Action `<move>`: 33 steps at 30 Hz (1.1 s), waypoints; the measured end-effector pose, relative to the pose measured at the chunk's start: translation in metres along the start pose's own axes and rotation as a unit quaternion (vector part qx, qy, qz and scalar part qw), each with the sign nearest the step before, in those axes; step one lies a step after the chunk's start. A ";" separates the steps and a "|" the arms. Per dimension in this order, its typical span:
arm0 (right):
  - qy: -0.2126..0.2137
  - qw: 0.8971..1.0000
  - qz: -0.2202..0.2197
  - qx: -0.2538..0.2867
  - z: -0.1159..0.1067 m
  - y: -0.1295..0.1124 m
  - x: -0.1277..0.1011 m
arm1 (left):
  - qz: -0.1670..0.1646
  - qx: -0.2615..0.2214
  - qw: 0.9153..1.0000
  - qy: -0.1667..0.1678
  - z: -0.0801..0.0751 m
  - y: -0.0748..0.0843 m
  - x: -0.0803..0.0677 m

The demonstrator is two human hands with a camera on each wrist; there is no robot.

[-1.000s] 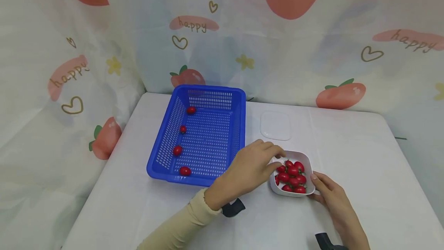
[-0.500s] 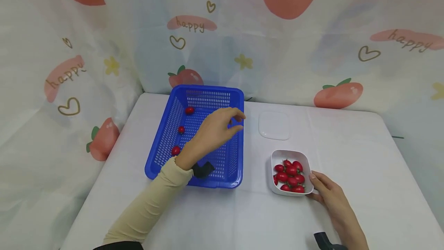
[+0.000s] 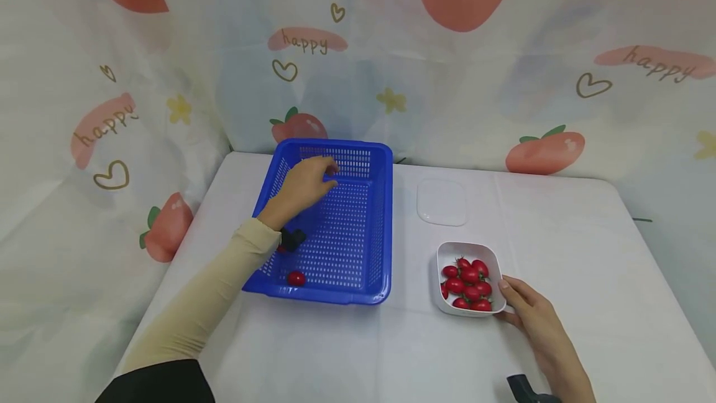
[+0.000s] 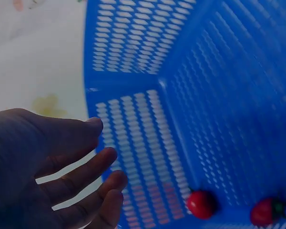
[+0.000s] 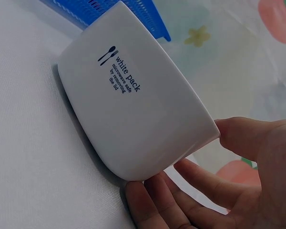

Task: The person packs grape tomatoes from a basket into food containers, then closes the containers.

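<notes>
Table (image 3: 559, 235): flat top under a smooth white cloth.

Blue plastic basket (image 3: 376, 222): rectangular, perforated walls and floor, glossy rounded rim, set left of centre. Loose cherry tomatoes (image 4: 201, 204) lie along its left wall; one (image 3: 296, 278) sits at the near left corner.

Left hand (image 3: 302, 184): reaches into the basket's far left part, fingers relaxed and spread, holding nothing.

Right hand (image 3: 534, 319): fingertips (image 5: 155, 188) and thumb rest against the near right corner of the white container; loose contact, no clamped grip.

White plastic container (image 3: 470, 249): rounded-square, smooth matte wall printed "white pack", right of the basket, filled with glossy red cherry tomatoes (image 3: 468, 285).

Translucent lid (image 3: 442, 202): rounded-square, flat on the cloth behind the container.
</notes>
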State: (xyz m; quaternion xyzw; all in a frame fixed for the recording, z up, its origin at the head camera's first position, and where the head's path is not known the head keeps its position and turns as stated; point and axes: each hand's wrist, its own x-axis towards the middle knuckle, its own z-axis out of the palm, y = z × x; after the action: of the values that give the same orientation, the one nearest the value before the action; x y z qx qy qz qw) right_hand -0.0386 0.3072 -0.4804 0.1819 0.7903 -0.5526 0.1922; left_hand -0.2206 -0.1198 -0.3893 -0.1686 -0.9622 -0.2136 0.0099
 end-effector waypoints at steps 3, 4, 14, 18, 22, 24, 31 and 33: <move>0.000 1.000 -0.005 0.000 0.000 0.000 0.000 | -0.010 0.032 0.999 -0.011 0.002 -0.013 0.003; 0.000 1.000 -0.006 0.000 0.000 0.000 0.000 | -0.013 0.047 0.999 -0.016 0.003 -0.016 0.005; -0.004 1.000 -0.011 -0.001 0.000 -0.001 -0.002 | -0.030 0.161 0.986 -0.042 0.014 -0.040 0.015; -0.001 1.000 -0.014 -0.002 0.000 -0.002 -0.001 | -0.037 0.179 0.982 -0.043 0.019 -0.045 0.018; 0.001 1.000 -0.015 -0.006 0.000 -0.002 -0.001 | -0.036 0.203 0.978 -0.033 0.024 -0.048 0.021; 0.002 1.000 -0.013 -0.007 0.000 -0.002 -0.001 | -0.038 0.217 0.975 -0.030 0.027 -0.050 0.023; 0.005 1.000 -0.009 -0.002 0.000 0.001 0.000 | -0.052 0.251 0.965 -0.050 0.038 -0.056 0.031; 0.005 1.000 -0.010 -0.001 0.000 0.002 0.000 | -0.054 0.256 0.964 -0.052 0.040 -0.056 0.032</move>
State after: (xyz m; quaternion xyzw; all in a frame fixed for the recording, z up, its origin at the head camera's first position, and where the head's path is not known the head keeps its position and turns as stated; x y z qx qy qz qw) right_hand -0.0378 0.3076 -0.4817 0.1767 0.7935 -0.5529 0.1828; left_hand -0.2671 -0.1408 -0.4457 -0.1190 -0.9917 0.0489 -0.0087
